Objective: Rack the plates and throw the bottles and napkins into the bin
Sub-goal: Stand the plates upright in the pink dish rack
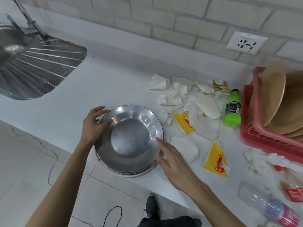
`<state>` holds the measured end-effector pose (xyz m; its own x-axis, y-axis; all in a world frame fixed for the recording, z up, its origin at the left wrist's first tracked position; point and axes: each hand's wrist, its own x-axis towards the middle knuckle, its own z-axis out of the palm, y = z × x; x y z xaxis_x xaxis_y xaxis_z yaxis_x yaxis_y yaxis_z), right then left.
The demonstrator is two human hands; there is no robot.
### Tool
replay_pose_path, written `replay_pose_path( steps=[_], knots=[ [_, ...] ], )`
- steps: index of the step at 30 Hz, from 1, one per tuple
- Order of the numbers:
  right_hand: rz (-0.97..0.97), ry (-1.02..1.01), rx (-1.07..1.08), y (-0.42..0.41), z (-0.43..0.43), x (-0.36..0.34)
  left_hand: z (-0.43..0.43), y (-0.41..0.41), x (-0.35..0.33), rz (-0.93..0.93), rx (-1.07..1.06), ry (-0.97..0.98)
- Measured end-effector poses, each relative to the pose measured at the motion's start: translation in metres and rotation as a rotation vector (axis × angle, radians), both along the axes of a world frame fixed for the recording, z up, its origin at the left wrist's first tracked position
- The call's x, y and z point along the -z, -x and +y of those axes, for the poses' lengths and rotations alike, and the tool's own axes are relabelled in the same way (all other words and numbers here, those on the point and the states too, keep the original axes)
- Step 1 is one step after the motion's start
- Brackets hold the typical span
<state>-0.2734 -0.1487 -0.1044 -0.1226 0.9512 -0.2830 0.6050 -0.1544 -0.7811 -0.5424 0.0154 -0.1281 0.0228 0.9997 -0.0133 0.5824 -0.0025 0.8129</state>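
Left hand [94, 124] grips the plates [129, 136] by the rim, right hand [173, 161] flat against them, guessing next: lift into rack [250, 128] further right.

View count: one, head-worn.
Position: above the near edge of the white counter [106, 82], at the person's own eye line.
Direction: forward and steeply down. The brick wall [164, 18] runs along the top; floor tiles [21, 161] and a shoe [151, 205] lie at the bottom.
Nearness: close. Both forearms enter from the bottom edge, with the left hand [95, 123] and right hand [173, 161] at the steel plates [131, 138] near centre frame.
Left margin: sink drainboard [41, 66], cut off.
Right margin: red rack [255, 133], cut off and blurred.
Lens: wide angle.
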Motion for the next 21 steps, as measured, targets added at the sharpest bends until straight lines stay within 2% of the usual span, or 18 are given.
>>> replay_pose_path(
  steps=[2, 7, 12, 21],
  knots=[
    [0.059, -0.006, 0.031, 0.000, 0.000, 0.000, 0.000, 0.001, -0.002, -0.048, -0.016, -0.019],
    [0.188, 0.019, 0.041, -0.002, -0.002, 0.001, -0.011, -0.007, -0.034, -0.332, -0.042, 0.035],
    [0.494, 0.077, 0.208, -0.015, -0.007, -0.006, -0.025, -0.025, -0.063, -0.467, -0.033, 0.072],
    [0.583, -0.127, 0.543, -0.065, -0.057, -0.030, -0.077, -0.095, -0.080, -0.650, -0.030, 0.188]
  ],
)
